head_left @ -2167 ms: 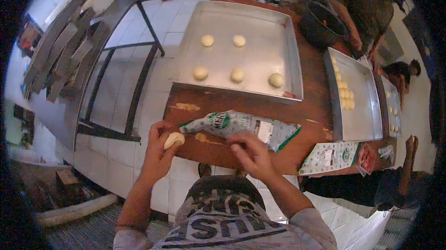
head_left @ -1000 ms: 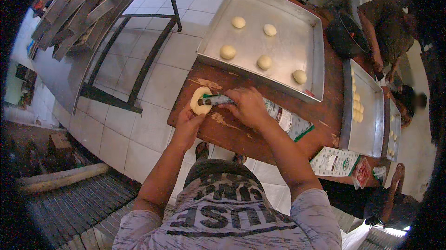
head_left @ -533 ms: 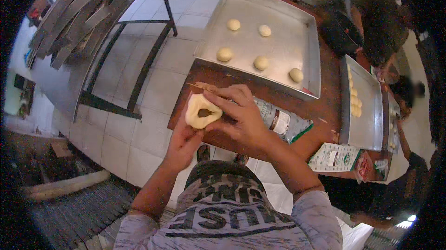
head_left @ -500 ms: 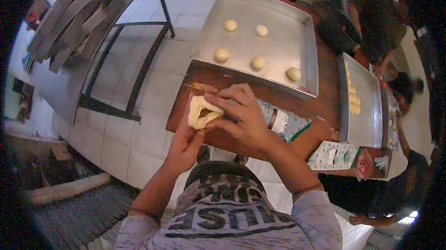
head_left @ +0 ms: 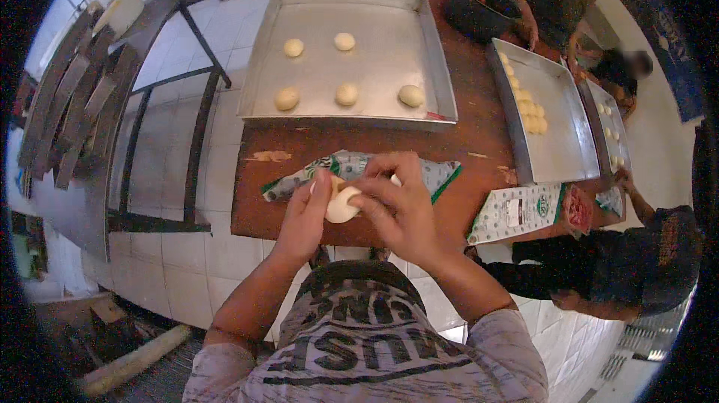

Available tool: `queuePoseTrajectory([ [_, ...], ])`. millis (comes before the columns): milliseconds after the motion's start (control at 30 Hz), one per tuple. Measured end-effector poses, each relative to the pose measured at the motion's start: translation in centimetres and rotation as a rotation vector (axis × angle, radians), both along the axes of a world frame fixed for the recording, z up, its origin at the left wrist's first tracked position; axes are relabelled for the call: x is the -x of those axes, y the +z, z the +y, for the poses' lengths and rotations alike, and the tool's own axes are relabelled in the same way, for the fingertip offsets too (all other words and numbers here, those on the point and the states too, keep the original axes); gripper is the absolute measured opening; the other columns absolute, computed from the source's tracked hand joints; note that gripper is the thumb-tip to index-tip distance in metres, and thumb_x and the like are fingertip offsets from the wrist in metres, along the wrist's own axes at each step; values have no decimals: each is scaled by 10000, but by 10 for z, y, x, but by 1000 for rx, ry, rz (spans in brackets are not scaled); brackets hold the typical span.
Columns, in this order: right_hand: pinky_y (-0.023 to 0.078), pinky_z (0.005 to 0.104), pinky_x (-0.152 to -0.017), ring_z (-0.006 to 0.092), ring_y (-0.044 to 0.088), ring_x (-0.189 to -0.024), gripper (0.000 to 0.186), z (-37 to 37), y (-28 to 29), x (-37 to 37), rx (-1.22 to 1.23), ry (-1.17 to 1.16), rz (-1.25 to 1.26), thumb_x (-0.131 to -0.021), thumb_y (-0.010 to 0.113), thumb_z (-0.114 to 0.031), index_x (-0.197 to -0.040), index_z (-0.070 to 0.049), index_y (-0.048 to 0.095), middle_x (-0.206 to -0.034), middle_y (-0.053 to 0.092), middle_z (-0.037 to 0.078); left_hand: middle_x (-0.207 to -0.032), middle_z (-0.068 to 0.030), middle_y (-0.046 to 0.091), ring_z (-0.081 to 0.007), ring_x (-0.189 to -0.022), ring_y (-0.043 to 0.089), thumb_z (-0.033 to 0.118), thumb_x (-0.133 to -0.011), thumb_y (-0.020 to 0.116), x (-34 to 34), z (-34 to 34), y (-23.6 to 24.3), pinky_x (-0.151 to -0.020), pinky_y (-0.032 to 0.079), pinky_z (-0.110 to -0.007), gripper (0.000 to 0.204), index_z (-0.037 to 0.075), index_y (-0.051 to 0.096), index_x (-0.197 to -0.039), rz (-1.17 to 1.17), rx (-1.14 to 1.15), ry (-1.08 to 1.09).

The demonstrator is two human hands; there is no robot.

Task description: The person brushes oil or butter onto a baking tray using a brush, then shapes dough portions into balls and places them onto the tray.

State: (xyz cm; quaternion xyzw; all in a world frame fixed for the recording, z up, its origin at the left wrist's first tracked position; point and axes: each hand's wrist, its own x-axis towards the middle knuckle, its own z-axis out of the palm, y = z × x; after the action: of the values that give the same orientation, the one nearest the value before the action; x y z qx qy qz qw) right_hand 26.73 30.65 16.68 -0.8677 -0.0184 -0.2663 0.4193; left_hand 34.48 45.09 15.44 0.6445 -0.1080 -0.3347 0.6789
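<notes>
My left hand (head_left: 303, 217) cups a piece of pale yellow dough (head_left: 342, 208) over the near edge of the table. The dough looks folded over, with its upper edge curled. My right hand (head_left: 404, 212) grips the dough's right edge with its fingertips, which are slightly blurred. Just beyond both hands lies a white and green printed plastic bag (head_left: 438, 176), partly covered by them. Farther off, a large square metal tray (head_left: 255, 81) holds several round dough balls, among them one at the front right (head_left: 411, 95).
A second metal tray (head_left: 565, 141) with rows of dough balls stands at right, a third tray (head_left: 620, 152) beyond it. Another printed bag (head_left: 517, 212) and a red packet (head_left: 577, 208) lie near the right edge. A black tub (head_left: 479, 6) stands far right. Co-workers stand along the right side.
The dough was held open with a hollow showing; now its edge is folded over and the hollow is mostly hidden. The view has turned, so the trays appear farther left.
</notes>
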Motion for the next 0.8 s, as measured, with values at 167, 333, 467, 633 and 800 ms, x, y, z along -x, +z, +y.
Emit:
queuePoseTrajectory([
  [167,393,392,-893,299,486,-998,230,-18,-15,-1,-468,4,153,-777,673,-164,-993,-83,669,-997,538,101,-990,-53,582,-114,-896,541,359,-981,404,12,-16,-3,-823,431,-275,382,21,564,-1061,-368,-1,-105],
  [333,406,285,-799,181,495,-985,190,-10,0,9,396,-25,-89,-806,659,-96,-995,-87,673,-1016,527,73,-1084,-88,586,-174,-1015,569,332,-986,364,-12,-10,-17,-794,501,-317,377,42,535,-1157,513,594,-131],
  [467,398,314,-823,203,488,-1006,242,-16,-5,5,-108,23,0,-769,678,-91,-1011,-103,674,-1027,533,60,-1047,-83,586,-160,-985,564,375,-985,355,9,-14,-10,-816,473,-303,417,30,540,-1130,36,48,-54],
  [633,406,343,-852,245,505,-979,363,-14,-22,0,-576,39,178,-724,705,-89,-1080,-108,640,-1063,544,59,-1035,-66,584,-131,-961,546,425,-981,370,7,-19,10,-848,431,-284,455,26,560,-1087,30,-121,-52],
  [800,430,310,-835,266,543,-957,271,0,4,15,343,67,-93,-742,713,-99,-1004,-77,648,-1064,559,96,-1146,-129,592,-205,-1087,560,527,-956,313,-33,7,-7,-940,447,-341,613,7,529,-1197,167,-26,-446],
])
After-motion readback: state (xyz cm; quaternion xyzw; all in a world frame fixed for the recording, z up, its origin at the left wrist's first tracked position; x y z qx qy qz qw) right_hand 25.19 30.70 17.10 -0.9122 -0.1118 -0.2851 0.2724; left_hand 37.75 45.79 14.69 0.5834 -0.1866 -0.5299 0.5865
